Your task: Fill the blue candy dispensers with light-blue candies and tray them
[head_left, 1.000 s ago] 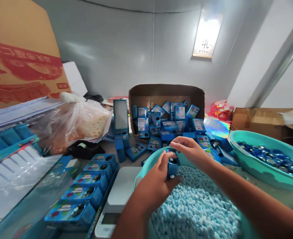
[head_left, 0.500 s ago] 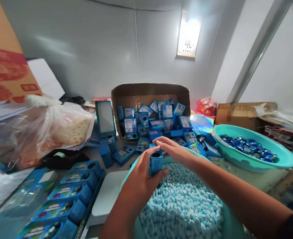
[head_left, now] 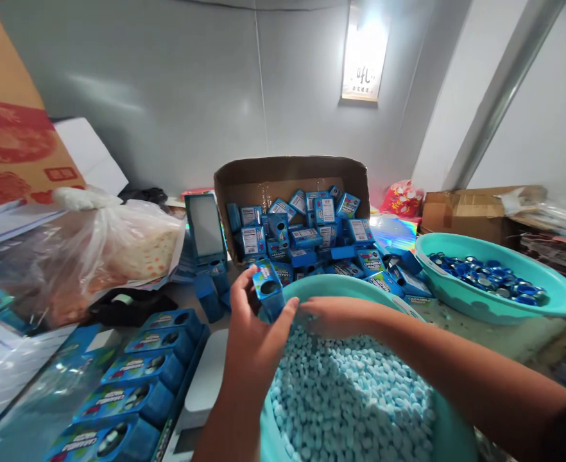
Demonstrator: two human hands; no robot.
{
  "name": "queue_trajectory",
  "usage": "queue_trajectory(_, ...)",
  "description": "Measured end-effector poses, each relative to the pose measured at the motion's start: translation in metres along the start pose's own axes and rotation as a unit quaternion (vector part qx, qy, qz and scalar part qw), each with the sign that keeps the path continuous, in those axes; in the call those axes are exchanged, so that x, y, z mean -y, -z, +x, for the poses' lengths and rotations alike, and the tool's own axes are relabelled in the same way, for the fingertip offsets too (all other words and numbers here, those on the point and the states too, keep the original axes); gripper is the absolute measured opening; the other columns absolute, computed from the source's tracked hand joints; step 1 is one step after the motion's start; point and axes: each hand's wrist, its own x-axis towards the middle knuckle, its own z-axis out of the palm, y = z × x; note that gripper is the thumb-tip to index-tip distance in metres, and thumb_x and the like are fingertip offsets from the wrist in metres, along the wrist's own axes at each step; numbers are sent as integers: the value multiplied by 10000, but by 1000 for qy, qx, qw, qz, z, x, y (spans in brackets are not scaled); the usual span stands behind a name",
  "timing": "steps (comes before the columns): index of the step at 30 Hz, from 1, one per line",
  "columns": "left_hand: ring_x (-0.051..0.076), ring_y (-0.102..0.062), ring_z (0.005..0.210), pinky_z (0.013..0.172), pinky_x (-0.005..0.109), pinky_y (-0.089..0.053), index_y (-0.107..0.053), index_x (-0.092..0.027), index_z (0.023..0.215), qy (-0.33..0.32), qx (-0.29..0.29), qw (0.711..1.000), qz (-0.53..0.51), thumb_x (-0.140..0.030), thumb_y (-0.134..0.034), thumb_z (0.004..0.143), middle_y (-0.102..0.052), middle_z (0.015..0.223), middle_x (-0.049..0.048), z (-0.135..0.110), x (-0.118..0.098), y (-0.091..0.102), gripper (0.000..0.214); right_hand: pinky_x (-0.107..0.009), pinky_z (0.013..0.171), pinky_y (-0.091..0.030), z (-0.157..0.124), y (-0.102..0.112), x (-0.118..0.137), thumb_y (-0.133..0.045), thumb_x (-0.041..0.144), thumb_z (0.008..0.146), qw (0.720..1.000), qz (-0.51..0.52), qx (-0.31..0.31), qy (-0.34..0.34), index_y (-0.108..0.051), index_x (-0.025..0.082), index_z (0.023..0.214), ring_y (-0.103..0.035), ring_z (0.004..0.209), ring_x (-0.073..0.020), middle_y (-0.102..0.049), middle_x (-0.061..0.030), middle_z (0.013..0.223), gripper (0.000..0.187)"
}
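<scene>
My left hand [head_left: 250,321] grips a small blue candy box [head_left: 269,292] tilted over the near-left rim of a turquoise basin [head_left: 369,282]. A round dark hole shows in the box's upper face. Small pale-blue candies [head_left: 341,385] fill the basin. Just right of the box, my right hand [head_left: 334,314] is low at the far side of the candies. Its fingers are smeared by motion and partly hidden, so what they hold cannot be made out.
A cardboard carton [head_left: 292,168] of blue boxes lies behind the basin. To the right, a turquoise bowl [head_left: 495,311] holds shiny blue wrapped pieces. A white scale [head_left: 208,378] and a row of blue boxes [head_left: 153,366] stand left, beside a plastic bag [head_left: 119,237].
My left hand has moved left with the box, tilting it. My right hand has come off the box top and dropped down to the candies.
</scene>
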Motion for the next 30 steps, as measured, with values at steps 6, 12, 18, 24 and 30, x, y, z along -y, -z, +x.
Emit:
queue_trajectory(6,223,-568,1206,1063,364,-464,-319,-269,1384,-34,-145,988,49,-342,-701,801,-489,1364,93,-5,-9,3,701,-274,419,-252,-9,-15,4,-859,333,569,989,-70,129,-14,-778,250,842,-321,406,-99,-528,8,673,297)
queue_trajectory(12,207,-614,1107,1011,350,-492,-418,-274,1354,-25,-126,991,21,-270,-663,773,-554,1312,59,-1,-4,17,630,-247,503,-318,-3,-14,7,-911,436,499,967,-120,226,-21,-744,253,1044,-470,590,-137,-581,-29,913,598)
queue_trajectory(18,207,-669,877,832,348,-537,-535,-337,1295,82,-47,989,112,-251,-666,684,-673,1069,5,15,6,64,631,-254,563,-325,-1,-12,10,-840,530,592,940,-152,295,-74,-648,279,1190,-589,821,-227,-553,-56,1142,676)
queue_trajectory(24,281,-673,940,852,421,-523,-561,-267,1216,157,123,944,262,-332,-662,696,-687,1066,77,15,12,89,534,-268,561,-319,-4,-18,7,-847,516,583,943,-162,285,-66,-642,278,1182,-601,810,-236,-556,-53,1158,676)
queue_trajectory(30,315,-525,1293,1060,484,-437,-564,-244,1207,94,36,983,150,-522,-721,671,-580,1340,140,17,22,94,625,-264,554,-313,-3,-15,18,-858,416,615,940,-166,290,-68,-678,240,1115,-589,822,-217,-648,-38,1072,559)
